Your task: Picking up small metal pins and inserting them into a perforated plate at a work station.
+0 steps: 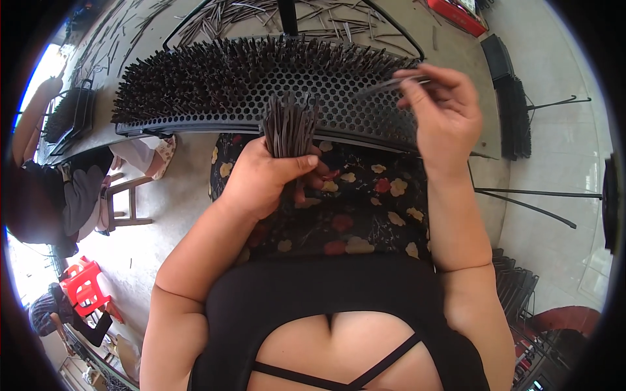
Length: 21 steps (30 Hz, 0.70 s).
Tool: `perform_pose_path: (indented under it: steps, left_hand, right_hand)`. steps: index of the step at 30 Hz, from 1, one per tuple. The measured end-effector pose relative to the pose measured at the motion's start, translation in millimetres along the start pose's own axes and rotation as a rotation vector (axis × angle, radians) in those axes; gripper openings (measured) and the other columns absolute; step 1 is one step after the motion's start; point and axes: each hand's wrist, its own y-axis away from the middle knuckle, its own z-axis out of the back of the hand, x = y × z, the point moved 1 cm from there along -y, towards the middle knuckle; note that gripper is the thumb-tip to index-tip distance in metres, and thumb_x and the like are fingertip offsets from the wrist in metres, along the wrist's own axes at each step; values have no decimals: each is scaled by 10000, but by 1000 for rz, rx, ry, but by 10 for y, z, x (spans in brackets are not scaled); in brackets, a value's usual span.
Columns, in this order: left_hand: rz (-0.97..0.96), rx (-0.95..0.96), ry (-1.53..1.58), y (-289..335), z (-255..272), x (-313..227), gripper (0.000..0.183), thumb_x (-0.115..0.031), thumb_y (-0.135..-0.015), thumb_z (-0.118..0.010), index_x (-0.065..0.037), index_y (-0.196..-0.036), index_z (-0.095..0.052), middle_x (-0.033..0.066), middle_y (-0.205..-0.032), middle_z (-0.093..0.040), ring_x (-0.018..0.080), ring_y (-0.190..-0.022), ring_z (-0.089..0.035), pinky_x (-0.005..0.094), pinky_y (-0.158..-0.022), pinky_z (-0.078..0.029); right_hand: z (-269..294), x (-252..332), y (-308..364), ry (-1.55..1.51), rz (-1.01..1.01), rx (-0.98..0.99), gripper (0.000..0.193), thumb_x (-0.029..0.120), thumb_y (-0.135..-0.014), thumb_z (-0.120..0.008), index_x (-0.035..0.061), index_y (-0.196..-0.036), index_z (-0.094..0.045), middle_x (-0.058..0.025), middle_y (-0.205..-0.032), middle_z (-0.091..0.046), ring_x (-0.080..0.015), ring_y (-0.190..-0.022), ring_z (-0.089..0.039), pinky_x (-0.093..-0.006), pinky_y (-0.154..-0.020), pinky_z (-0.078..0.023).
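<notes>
My left hand (270,169) is wrapped round an upright bundle of thin dark strips (290,127), whose ends stick up above the fist. In front of it lies a long black board full of round holes (313,98). Dark tufts (176,81) stand densely in its left part and along its far edge, while the middle and right holes are bare. My right hand (447,111) hovers over the board's right end, pinching a strip or two (388,86) between thumb and fingers; motion blurs them.
Loose strips (228,16) lie scattered on the table beyond the board. A red box (460,14) sits at the far right corner. More dark tufted boards (515,117) stand on the right. Another person (72,189) sits at the left, near a red stool (88,287).
</notes>
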Motion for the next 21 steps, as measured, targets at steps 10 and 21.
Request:
perform_pose_path:
  steps: [10, 21]
  left_hand:
    - [134, 23, 279, 17, -26, 18, 291, -95, -882, -615, 28, -1145, -590, 183, -999, -689, 277, -856, -703, 430, -690, -606]
    - [103, 18, 346, 3, 1, 74, 313, -96, -896, -600, 53, -1170, -578, 209, -1032, -679, 316, -876, -701, 448, -729, -613]
  right_hand:
    - [152, -155, -147, 221, 194, -41, 159, -114, -839, -683, -42, -970, -628, -115, -937, -715, -131, -843, -691, -230, -744, -561]
    - [-7, -135, -257, 678, 355, 83, 130, 40, -803, -745, 66, -930, -741, -69, -884, -745, -205, -798, -707, -270, -725, -556]
